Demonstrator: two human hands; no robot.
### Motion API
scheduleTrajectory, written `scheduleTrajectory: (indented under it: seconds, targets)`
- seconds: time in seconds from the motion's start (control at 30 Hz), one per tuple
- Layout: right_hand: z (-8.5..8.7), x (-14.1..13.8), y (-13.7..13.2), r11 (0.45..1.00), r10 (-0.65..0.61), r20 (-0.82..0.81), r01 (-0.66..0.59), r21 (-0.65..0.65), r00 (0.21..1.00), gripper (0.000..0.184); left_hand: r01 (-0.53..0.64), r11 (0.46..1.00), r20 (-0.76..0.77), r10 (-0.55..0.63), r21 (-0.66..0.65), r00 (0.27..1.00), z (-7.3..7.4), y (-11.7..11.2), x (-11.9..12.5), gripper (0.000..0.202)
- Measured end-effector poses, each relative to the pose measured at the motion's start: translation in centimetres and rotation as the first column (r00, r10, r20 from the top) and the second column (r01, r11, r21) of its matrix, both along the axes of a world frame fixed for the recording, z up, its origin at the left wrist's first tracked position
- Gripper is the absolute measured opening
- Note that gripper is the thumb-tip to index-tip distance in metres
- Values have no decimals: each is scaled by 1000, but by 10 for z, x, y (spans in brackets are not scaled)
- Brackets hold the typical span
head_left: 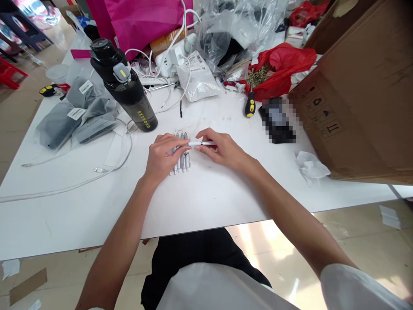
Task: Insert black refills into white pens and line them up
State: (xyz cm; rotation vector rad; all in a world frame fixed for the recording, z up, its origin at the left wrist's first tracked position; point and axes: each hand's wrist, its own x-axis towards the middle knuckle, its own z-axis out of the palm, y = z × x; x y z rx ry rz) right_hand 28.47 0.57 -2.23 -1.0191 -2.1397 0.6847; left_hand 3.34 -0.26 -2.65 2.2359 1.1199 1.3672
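Observation:
Between my two hands a white pen [196,144] is held level above the white table [200,196]. My left hand [164,154] pinches its left end between thumb and fingers. At the other end, my right hand [218,147] grips the pen with thumb and fingertips. Several similar pens [183,162] lie side by side in a row on the table, beneath and beside my left hand, which partly hides them. A thin black stick-like piece [181,109] lies farther back on the table.
A dark water bottle [129,90] stands behind my left hand. Bagged dark items [75,112] and white cables [121,155] lie to the left. Behind are a white parcel [198,77], a screwdriver [250,105] and a red bag [290,64]. A cardboard box [361,94] stands right.

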Motion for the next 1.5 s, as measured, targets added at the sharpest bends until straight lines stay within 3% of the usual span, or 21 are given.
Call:
scheduleTrajectory:
  seconds: [0.13, 0.3, 0.53, 0.7, 0.77, 0.93, 1.03, 1.1, 1.23, 1.5]
  targets:
    - [0, 0, 0, 1000, -16, -103, 19, 25, 995, 46, -2, 1000, 45, 2, 4, 999, 0, 0, 0, 8]
    - [6, -5, -2, 985, -74, -199, 40, -171, 977, 56, -13, 1000, 37, 12, 19, 999, 0, -1, 2, 9]
    - [10, -9, -3, 974, -134, -420, 41, -223, 897, 50, -41, 990, 118, 57, -136, 991, 0, -4, 4, 19]
    - [12, -10, -2, 949, -173, -456, 24, -313, 873, 54, -70, 997, 71, 72, -32, 995, -3, -7, 8, 8]
    - [11, -10, 0, 935, -202, -487, 20, -353, 850, 55, -76, 995, 36, 78, -60, 996, -3, -7, 9, 10]
    - [9, -9, 9, 923, -328, -608, 106, -371, 724, 58, -124, 970, -142, 96, -208, 985, -11, 0, 5, 58]
    - [9, -4, 18, 909, -398, -633, 193, -370, 664, 64, -149, 965, -206, 104, -217, 973, -22, 4, 4, 71]
    - [9, 0, 22, 898, -421, -613, 213, -385, 668, 68, -135, 966, -208, 89, -221, 974, -27, 6, 3, 70]
    - [8, 7, 28, 891, -394, -618, 119, -437, 680, 75, -85, 965, -191, 37, -247, 981, -29, 5, 2, 63]
    - [10, 20, 31, 858, -445, -703, 40, -512, 555, 69, -40, 953, -167, -12, -301, 986, -20, 6, -2, 51]
